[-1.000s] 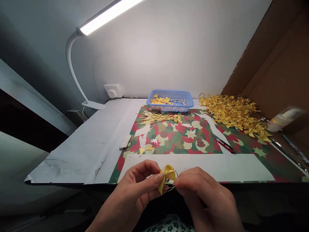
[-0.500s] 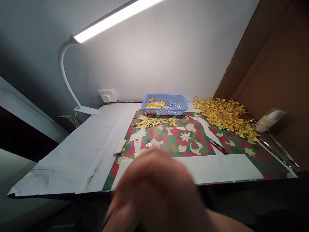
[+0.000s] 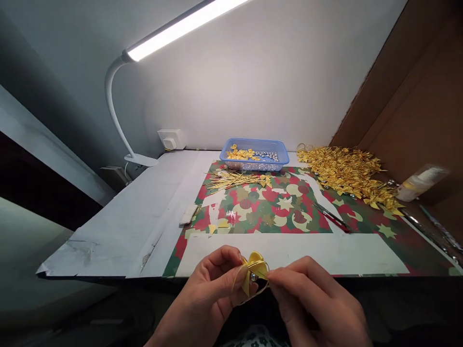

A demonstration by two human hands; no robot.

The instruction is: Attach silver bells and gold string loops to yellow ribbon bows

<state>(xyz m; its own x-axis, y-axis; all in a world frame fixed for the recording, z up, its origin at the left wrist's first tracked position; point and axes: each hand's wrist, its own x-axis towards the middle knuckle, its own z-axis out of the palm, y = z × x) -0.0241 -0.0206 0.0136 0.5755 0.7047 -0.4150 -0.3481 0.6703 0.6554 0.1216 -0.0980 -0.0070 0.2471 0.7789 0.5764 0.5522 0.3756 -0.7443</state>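
Between thumb and fingers, my left hand [image 3: 211, 285] grips a yellow ribbon flower [image 3: 256, 260] in front of the table's near edge. A small silver ball [image 3: 253, 277] shows at the flower's middle. Thin gold cord [image 3: 249, 300] loops round the petals and under them. My right hand [image 3: 315, 295] is closed in a pinch at the flower's right side, where cord and petal tip meet. Its fingertips cover exactly which of the two they grip.
A blue basket [image 3: 253, 166] at the back holds yellow flowers and silver balls. Gold cords [image 3: 231, 180] lie before it. Finished-looking gold flowers are heaped [image 3: 343, 168] at right, near a bottle [image 3: 421, 183]. Scissors [image 3: 331, 216] lie on the patterned sheet [image 3: 267, 219]. A lamp [image 3: 117, 111] stands left.
My hands were blurred and bunched together at the bottom middle. Now they are apart, with the flower and its cord visible between them. The view has shifted slightly.
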